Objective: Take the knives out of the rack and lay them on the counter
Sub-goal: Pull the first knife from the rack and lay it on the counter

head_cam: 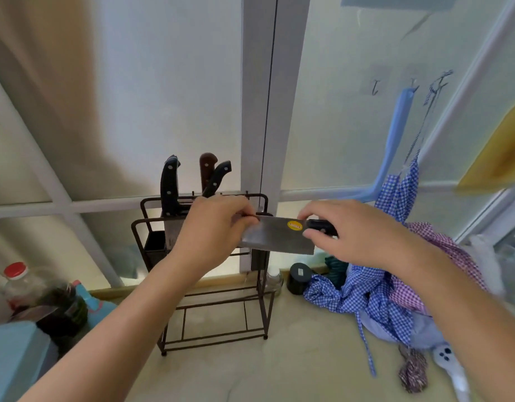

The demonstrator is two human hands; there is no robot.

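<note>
A dark metal knife rack [215, 300] stands on the counter by the window. Three knives remain in it: a black-handled one [169, 184] on the left, a brown-handled one [207, 169] and another black-handled one [220, 177]. A cleaver [276, 237] with a yellow sticker is held flat in the air in front of the rack's top. My right hand [355, 230] grips its black handle. My left hand [212, 227] pinches the far end of its blade.
Checked blue and pink cloths [381, 291] lie heaped on the counter to the right, beside a small black jar [300, 278]. Bottles [41, 297] and a light blue box [15, 358] crowd the left. Pale counter [279, 367] lies in front of the rack.
</note>
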